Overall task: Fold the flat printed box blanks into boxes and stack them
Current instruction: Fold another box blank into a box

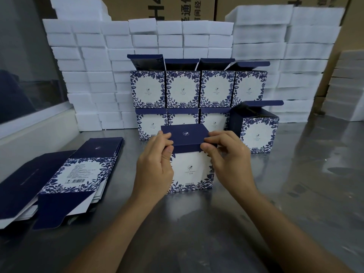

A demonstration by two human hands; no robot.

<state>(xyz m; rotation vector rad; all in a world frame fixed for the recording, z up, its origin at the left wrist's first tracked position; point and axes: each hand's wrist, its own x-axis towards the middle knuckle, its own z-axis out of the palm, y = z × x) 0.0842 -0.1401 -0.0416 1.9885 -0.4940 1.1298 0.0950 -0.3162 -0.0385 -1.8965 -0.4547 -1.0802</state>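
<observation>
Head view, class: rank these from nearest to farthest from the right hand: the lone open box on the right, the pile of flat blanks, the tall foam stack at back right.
1. Lone open box, just behind the right hand.
2. Pile of flat blanks, left on the table.
3. Tall foam stack, back right.

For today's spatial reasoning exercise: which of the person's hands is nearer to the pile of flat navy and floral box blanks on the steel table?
Left. The left hand is beside the pile of flat blanks; the right hand is farther away, across the box both hold.
</observation>
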